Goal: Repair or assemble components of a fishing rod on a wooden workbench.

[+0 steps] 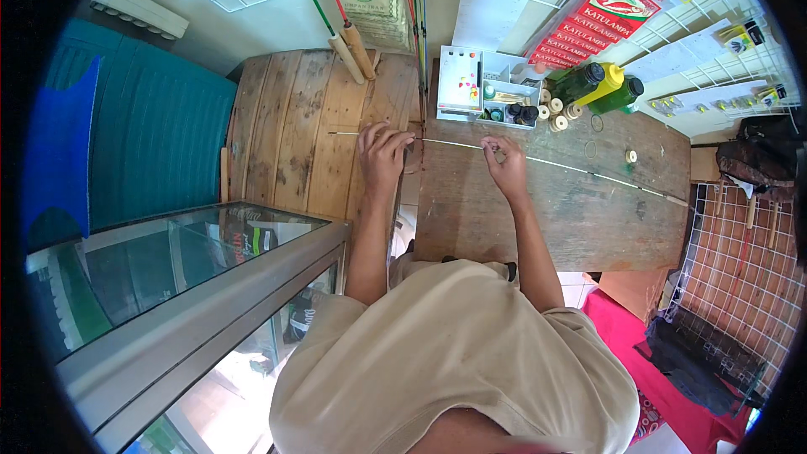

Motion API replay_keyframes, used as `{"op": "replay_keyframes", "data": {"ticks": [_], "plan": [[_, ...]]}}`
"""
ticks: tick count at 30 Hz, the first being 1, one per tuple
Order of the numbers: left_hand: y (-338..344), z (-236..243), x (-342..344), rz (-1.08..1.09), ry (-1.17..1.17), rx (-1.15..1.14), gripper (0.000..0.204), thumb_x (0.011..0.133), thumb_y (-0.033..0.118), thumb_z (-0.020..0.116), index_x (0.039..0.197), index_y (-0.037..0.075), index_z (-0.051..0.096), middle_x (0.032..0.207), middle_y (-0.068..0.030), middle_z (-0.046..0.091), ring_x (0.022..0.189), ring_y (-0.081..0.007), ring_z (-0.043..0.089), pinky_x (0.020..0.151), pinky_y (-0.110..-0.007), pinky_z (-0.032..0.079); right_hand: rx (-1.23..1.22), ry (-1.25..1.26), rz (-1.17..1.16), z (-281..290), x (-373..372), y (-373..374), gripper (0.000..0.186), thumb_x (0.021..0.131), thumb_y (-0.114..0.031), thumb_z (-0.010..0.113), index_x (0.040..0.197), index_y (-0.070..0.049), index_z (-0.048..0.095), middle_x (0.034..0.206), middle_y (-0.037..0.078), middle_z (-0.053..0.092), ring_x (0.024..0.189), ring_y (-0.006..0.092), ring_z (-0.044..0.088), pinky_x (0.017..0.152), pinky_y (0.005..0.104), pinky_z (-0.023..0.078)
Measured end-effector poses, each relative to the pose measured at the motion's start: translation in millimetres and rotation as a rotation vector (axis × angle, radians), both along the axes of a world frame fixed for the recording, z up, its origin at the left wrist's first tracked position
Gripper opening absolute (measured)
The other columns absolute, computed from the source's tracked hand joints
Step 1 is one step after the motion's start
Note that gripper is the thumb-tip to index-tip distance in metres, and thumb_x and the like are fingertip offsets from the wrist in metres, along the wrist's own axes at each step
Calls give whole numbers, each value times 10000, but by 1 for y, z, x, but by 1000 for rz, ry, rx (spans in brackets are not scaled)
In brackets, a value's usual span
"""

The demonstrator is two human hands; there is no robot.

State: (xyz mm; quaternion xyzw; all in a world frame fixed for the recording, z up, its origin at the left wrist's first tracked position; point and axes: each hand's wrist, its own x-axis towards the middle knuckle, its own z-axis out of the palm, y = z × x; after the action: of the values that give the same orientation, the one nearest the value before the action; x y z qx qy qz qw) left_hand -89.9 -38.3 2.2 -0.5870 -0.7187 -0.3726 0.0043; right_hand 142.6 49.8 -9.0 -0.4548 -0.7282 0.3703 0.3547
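Observation:
A thin, pale fishing rod point(561, 166) runs across in front of me, its left tip over the plank table and its thicker right end at the far right of the brown table. My left hand point(384, 154) is closed on it near the left end, fingers bent over it and thumb side toward the middle. Further right, my right hand point(507, 161) pinches the same rod between thumb and fingertips. A short bare stretch of rod shows between both hands. Whether a fine thread is also in the fingers is too small to tell.
A white organizer box point(454, 112) with small bottles stands behind my right hand. Beside it are wooden spools point(558, 123) and green bottles point(580, 81). Two rods with wooden handles point(360, 52) lean at the back left. A glass display case point(193, 286) borders my left side.

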Motion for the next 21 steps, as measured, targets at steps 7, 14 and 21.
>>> {"op": "replay_keyframes", "data": {"ticks": [7,14,21], "plan": [[6,10,6,-48,30,33,139,763,64,686,870,141,727,878,-1,666,1052,-250,551,991,-446,354,269,-90,138,14,-29,-5,89,802,-100,687,864,-37,699,862,103,655,833,279,600,757,376,457],[7,11,16,-80,36,28,119,769,70,685,862,134,726,879,-3,663,1093,-246,538,1054,-471,315,295,-113,198,18,-45,-7,92,767,-75,691,853,-48,710,833,92,642,806,282,601,750,391,483],[8,6,14,-87,47,40,123,768,71,687,870,129,722,881,-8,662,1077,-250,548,1046,-468,320,312,-78,216,22,-47,-4,116,745,-51,696,860,-41,707,833,90,640,797,277,596,741,378,492]]}}
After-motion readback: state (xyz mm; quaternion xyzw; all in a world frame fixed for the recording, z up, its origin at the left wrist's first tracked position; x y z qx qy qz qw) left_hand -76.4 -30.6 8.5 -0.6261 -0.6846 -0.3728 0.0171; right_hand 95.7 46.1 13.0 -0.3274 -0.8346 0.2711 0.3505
